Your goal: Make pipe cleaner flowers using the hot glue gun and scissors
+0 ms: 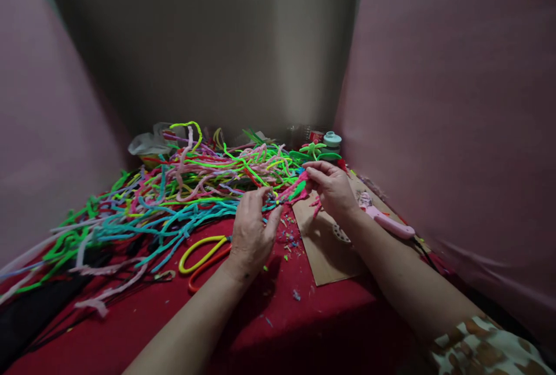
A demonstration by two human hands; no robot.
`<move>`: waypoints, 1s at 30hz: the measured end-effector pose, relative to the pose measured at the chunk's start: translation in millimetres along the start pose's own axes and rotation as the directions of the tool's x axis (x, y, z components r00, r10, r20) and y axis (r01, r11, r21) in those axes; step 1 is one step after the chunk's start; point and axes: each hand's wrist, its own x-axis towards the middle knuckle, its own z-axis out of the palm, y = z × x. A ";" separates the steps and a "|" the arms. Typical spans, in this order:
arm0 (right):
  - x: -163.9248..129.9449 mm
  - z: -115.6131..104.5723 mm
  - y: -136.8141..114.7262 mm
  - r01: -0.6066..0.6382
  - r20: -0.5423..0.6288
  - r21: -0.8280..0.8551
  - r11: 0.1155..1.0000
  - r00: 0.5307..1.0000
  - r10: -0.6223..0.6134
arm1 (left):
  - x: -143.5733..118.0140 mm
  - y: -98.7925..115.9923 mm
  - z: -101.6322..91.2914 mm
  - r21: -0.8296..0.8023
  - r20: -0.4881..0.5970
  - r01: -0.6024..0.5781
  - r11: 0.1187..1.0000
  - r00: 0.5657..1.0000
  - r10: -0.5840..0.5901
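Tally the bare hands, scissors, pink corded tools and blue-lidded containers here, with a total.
Hands: 2 (left hand, right hand)
Scissors: 1
Pink corded tool: 1
Blue-lidded container: 1
Total: 5, leaving out the pipe cleaners, too tangled to count.

A fuzzy pink piece [290, 191] with a green leaf-shaped part [298, 190] slants from eight to two o'clock, just off-centre toward four
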 end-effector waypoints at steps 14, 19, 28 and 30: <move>-21.1 10.5 -7.8 0.157 0.367 -0.104 0.982 0.924 -0.109 | 2.0 -2.4 -9.6 0.091 0.020 -0.094 0.991 0.996 0.093; -25.8 13.9 -5.3 0.736 0.584 -0.523 0.431 0.677 -0.448 | 1.9 -1.2 -8.7 0.137 0.023 -0.121 0.983 0.993 0.119; -32.7 18.8 -2.8 0.796 0.704 -0.600 0.080 0.573 -0.420 | -2.2 -0.7 -6.1 0.271 0.114 -0.220 0.937 0.974 0.196; -34.3 18.7 -3.5 0.769 0.685 -0.628 0.117 0.618 -0.387 | -3.5 0.1 -5.7 0.247 0.118 -0.212 0.946 0.975 0.188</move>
